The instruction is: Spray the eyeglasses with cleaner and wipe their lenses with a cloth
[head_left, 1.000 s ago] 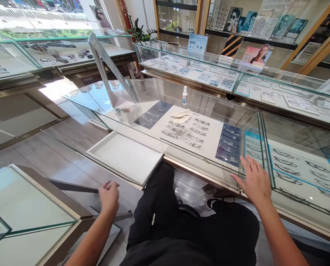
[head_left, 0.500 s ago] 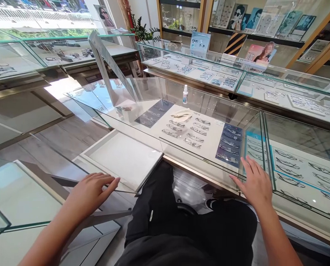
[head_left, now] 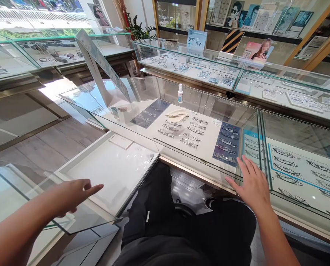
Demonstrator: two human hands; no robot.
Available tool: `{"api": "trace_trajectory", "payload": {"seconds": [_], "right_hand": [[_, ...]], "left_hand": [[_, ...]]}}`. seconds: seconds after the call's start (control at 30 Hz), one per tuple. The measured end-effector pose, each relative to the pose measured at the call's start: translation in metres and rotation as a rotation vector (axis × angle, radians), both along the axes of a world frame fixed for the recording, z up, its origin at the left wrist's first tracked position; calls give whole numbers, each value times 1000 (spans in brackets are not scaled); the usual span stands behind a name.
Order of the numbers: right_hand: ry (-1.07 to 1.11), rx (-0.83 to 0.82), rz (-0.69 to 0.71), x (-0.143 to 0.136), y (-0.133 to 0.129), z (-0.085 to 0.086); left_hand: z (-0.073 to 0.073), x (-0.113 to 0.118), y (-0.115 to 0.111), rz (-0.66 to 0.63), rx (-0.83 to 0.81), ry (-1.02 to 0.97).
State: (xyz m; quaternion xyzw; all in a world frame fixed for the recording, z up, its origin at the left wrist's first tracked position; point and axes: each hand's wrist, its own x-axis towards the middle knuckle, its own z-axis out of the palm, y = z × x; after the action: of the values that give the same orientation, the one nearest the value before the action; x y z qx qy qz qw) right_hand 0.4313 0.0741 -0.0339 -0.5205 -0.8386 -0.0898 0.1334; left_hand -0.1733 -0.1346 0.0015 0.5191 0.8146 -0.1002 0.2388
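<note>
My left hand (head_left: 75, 195) is at the glass front pane (head_left: 91, 220) of a pulled-out white display drawer (head_left: 109, 170). Its fingers curl down at the pane's top edge, partly hidden, with the thumb stretched out over the drawer. My right hand (head_left: 252, 181) lies on the glass counter (head_left: 187, 153) near its front edge, fingers spread and holding nothing. Under or on the glass are rows of eyeglasses (head_left: 196, 130) on a white board, flanked by dark blue panels. A beige cloth (head_left: 177, 114) and a white spray bottle (head_left: 180, 94) sit on the counter top.
A slanted mirror or display stand (head_left: 93, 62) rises at the counter's left end. More glass showcases (head_left: 181, 64) with eyeglasses line the back and left. A potted plant (head_left: 138, 27) stands behind. My legs (head_left: 187, 229) are close to the counter front.
The drawer has slid out toward the lower left together with my left hand, showing more of its white floor and a thin-framed rectangle. My right hand stays on the glass.
</note>
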Motion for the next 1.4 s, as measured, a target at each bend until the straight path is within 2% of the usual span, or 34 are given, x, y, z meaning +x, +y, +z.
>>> {"api": "trace_trajectory", "payload": {"seconds": [0.03, 0.07, 0.13, 0.2, 0.27, 0.47, 0.57, 0.67, 0.83, 1.07, 1.23, 1.4], "right_hand": [[0, -4, 0, 0, 0, 0], [2, -6, -3, 0, 0, 0], [11, -3, -16, 0, 0, -1], [19, 2, -27, 0, 1, -1], [19, 4, -28, 0, 1, -1], [19, 18, -29, 0, 0, -1], [30, 30, -34, -2, 0, -1], [38, 37, -35, -3, 0, -1], [33, 33, -49, -7, -2, 2], [3, 3, -82, -12, -4, 7], [7, 1, -90, -13, -4, 7], [16, 8, -83, -12, -3, 5]], "left_hand": [[7, 3, 17, 88, -67, 37], [14, 10, 35, 72, -63, 30], [24, 26, 76, -80, 17, -19], [24, 41, 115, -142, 82, -3], [11, 52, 150, -201, 108, 22], [-53, 56, 239, -291, 146, 119], [-71, 53, 279, -360, 249, 162], [-82, 49, 313, -489, 341, 157], [-99, 44, 352, -677, 404, 109], [-119, 43, 392, -762, 387, 105], [-125, 46, 402, -785, 398, 104], [-124, 48, 398, -791, 410, 106]]}}
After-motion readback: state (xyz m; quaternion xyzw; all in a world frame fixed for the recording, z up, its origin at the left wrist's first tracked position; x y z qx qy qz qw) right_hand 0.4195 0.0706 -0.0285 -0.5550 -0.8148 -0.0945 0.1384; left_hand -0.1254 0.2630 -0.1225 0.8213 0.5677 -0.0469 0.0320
